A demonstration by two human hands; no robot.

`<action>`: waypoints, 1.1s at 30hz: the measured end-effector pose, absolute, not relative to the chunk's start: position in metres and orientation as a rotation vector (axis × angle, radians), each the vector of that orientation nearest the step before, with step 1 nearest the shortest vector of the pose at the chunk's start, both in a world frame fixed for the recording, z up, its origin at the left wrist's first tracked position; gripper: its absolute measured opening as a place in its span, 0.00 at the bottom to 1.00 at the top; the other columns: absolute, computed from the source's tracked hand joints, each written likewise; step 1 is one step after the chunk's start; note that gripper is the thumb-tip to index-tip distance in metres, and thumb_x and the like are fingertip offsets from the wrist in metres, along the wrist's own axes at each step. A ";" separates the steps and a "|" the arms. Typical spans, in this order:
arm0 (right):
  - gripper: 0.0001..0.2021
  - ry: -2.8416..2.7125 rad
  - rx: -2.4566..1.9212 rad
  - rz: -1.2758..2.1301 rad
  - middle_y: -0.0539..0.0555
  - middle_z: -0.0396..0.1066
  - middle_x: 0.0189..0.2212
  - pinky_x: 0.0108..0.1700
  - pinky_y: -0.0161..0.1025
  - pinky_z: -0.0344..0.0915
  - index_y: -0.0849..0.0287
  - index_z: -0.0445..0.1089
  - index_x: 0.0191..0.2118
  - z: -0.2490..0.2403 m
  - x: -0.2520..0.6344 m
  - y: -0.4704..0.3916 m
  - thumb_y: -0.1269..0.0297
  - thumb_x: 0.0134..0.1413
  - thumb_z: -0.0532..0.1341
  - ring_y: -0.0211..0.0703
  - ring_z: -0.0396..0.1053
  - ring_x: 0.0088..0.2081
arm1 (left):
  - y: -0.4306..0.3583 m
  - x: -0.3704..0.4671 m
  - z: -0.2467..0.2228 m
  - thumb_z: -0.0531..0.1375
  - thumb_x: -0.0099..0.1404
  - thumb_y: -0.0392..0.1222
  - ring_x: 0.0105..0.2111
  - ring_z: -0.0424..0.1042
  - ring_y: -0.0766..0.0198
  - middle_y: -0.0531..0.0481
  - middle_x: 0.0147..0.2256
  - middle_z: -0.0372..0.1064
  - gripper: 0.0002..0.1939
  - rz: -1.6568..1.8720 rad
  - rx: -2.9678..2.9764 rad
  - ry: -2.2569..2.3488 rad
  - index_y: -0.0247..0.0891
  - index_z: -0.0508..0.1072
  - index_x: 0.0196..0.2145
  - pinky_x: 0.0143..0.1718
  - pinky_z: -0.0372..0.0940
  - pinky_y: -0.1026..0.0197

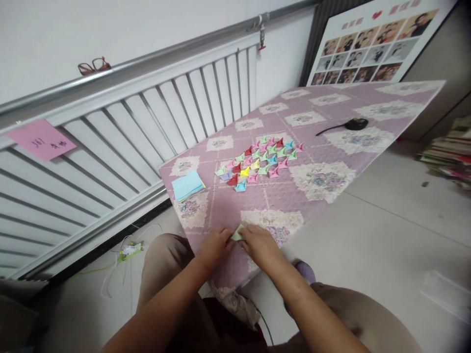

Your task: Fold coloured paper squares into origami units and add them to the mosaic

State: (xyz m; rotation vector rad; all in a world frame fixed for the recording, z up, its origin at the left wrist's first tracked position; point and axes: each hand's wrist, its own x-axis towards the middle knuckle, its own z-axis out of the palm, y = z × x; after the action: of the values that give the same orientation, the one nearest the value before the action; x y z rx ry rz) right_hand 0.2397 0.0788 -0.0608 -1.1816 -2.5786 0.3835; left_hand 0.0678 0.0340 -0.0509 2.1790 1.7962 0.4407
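A small piece of light green folded paper (237, 233) lies at the near end of the table, between my two hands. My left hand (218, 246) grips its left side with fingers closed. From the right, my right hand (258, 243) has its fingers pressed on the other side of the paper. Beyond them, several small folded paper shapes (253, 165) in pink, red, green, yellow and blue stand in slanting rows. A stack of square paper sheets (188, 185), light blue on top, sits at the table's left edge.
A purple flowered cloth (228, 211) covers the table. A black round object with a strap (355, 124) rests at the far right. White radiator (162, 117) runs along the left, with a pink note (41, 139) on it. A power strip (131, 250) lies on the floor.
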 end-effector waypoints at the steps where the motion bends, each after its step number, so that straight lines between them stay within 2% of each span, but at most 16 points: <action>1: 0.07 -2.594 -1.188 0.387 0.55 0.70 0.38 0.43 0.39 0.57 0.56 0.70 0.41 -0.061 0.239 0.080 0.64 0.56 0.60 0.46 0.65 0.43 | 0.035 0.068 -0.051 0.55 0.65 0.37 0.44 0.67 0.60 0.48 0.43 0.68 0.09 0.434 2.178 1.792 0.39 0.71 0.42 0.48 0.62 0.58; 7: 0.04 -2.609 -1.172 0.378 0.55 0.69 0.36 0.39 0.37 0.58 0.57 0.71 0.36 -0.064 0.238 0.086 0.66 0.56 0.59 0.45 0.65 0.40 | 0.036 0.067 -0.049 0.56 0.64 0.39 0.43 0.67 0.60 0.48 0.42 0.68 0.10 0.370 2.189 1.819 0.40 0.71 0.43 0.46 0.63 0.58; 12: 0.05 -2.598 -1.144 0.343 0.54 0.68 0.33 0.37 0.36 0.58 0.57 0.71 0.33 -0.064 0.237 0.090 0.66 0.57 0.58 0.43 0.66 0.38 | 0.038 0.065 -0.051 0.54 0.65 0.38 0.40 0.68 0.61 0.48 0.39 0.68 0.08 0.348 2.270 1.790 0.39 0.73 0.38 0.43 0.63 0.59; 22: 0.05 -2.593 -1.117 0.450 0.53 0.69 0.34 0.37 0.36 0.57 0.56 0.72 0.33 -0.062 0.240 0.093 0.68 0.56 0.58 0.43 0.66 0.39 | 0.038 0.065 -0.056 0.54 0.66 0.39 0.38 0.68 0.63 0.48 0.37 0.69 0.09 0.477 2.305 1.767 0.39 0.75 0.36 0.41 0.63 0.61; 33: 0.07 -2.601 -1.082 0.362 0.54 0.70 0.32 0.37 0.36 0.58 0.57 0.72 0.30 -0.060 0.239 0.093 0.69 0.56 0.57 0.43 0.66 0.37 | 0.038 0.065 -0.061 0.53 0.67 0.39 0.38 0.68 0.62 0.48 0.36 0.70 0.11 0.528 2.315 1.830 0.38 0.75 0.34 0.42 0.63 0.61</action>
State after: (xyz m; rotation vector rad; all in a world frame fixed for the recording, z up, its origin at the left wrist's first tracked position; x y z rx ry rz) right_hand 0.2392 0.0927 -0.0600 -1.0824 -2.6011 0.3625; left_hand 0.0650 0.0380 -0.0611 2.3155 1.8298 0.5283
